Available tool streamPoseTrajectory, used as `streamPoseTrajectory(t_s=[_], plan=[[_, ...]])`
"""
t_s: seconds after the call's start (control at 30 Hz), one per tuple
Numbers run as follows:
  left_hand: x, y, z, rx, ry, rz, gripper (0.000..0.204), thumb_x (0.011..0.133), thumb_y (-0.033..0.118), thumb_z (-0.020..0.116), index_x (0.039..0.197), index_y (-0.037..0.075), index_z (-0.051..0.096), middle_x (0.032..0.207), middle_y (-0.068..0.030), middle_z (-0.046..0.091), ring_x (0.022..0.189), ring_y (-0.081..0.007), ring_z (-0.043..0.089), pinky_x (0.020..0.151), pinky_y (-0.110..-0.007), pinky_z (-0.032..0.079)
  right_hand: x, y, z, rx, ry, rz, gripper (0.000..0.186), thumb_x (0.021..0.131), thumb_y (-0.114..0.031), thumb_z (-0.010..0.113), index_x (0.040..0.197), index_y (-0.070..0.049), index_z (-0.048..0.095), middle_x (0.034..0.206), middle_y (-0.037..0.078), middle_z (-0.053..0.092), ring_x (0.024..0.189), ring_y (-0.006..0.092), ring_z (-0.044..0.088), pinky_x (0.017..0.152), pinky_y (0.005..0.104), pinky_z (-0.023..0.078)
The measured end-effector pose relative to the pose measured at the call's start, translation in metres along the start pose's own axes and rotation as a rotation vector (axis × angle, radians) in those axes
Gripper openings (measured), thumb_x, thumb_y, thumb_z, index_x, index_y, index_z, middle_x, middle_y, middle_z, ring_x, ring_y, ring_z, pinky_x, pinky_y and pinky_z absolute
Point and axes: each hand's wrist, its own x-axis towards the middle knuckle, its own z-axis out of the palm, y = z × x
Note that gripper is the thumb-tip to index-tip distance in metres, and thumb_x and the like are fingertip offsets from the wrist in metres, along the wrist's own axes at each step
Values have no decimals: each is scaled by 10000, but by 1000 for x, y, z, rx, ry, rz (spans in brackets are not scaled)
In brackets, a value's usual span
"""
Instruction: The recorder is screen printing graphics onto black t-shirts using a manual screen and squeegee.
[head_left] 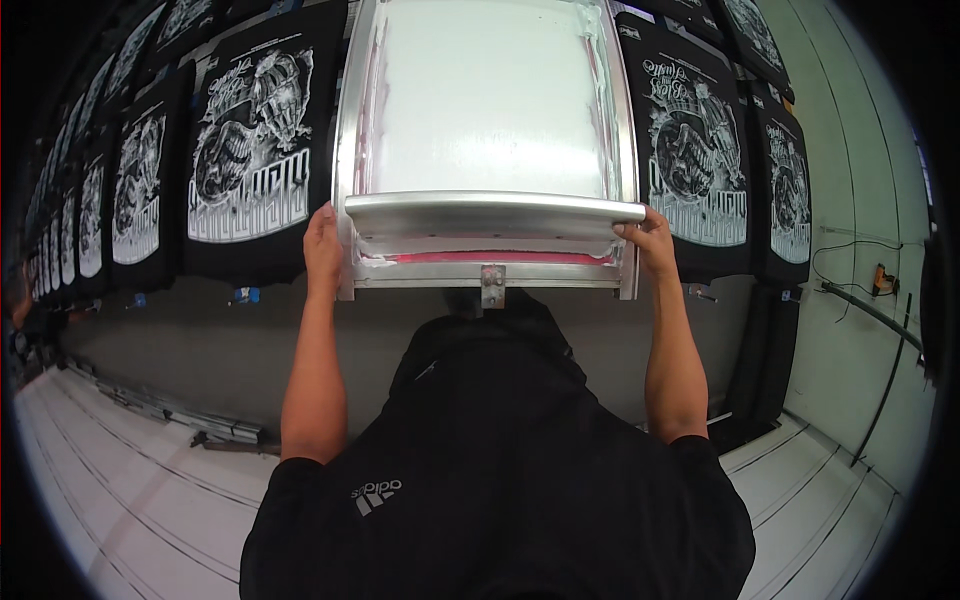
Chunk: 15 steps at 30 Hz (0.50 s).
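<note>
A metal-framed printing screen point(627, 150) lies in front of me, its mesh coated with white ink. Across its near part rests a long silver squeegee point(495, 208). My left hand point(322, 250) is closed at the outer side of the frame's left rail, close to the squeegee's left end; its thumb is hard to make out. At the opposite end, my right hand point(650, 240) has its fingers and thumb closed around the squeegee's right tip, over the right rail. A metal bracket point(493, 286) sits at the middle of the frame's near bar.
Black T-shirts with white prints lie in rows to the left point(250, 140) and right point(697, 160) of the screen. Right of them runs a pale walkway point(840, 150) with a cable and an orange-black device point(885, 280). Metal bars point(215, 422) lie on the floor at lower left.
</note>
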Motion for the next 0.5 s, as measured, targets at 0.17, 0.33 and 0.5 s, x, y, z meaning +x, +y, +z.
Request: streamPoseTrajectory(t_s=[0.17, 0.33, 0.5], plan=[[-6, 9, 6, 60, 27, -9, 441, 1037, 346, 478, 1282, -7, 582, 1175, -88, 655, 1065, -148, 580, 956, -280, 430, -4, 2, -1, -38, 18, 13, 276, 740, 16, 751, 1007, -5, 686, 920, 32, 692, 886, 125, 636, 837, 278, 505], [-3, 11, 6, 153, 29, 17, 448, 1036, 359, 472, 1279, 0, 586, 1149, -82, 663, 1067, -152, 576, 970, -281, 419, 1, -3, -1, -10, -6, 60, 263, 745, 17, 742, 998, -11, 673, 905, 33, 687, 862, 126, 637, 824, 278, 505], [-3, 25, -7, 126, -13, -91, 360, 1006, 298, 530, 1238, 34, 608, 1070, -78, 669, 987, -129, 564, 910, -275, 427, -5, -26, 0, -555, -134, 122, 284, 682, -11, 717, 954, -38, 640, 860, 58, 675, 844, 170, 646, 840, 312, 494]])
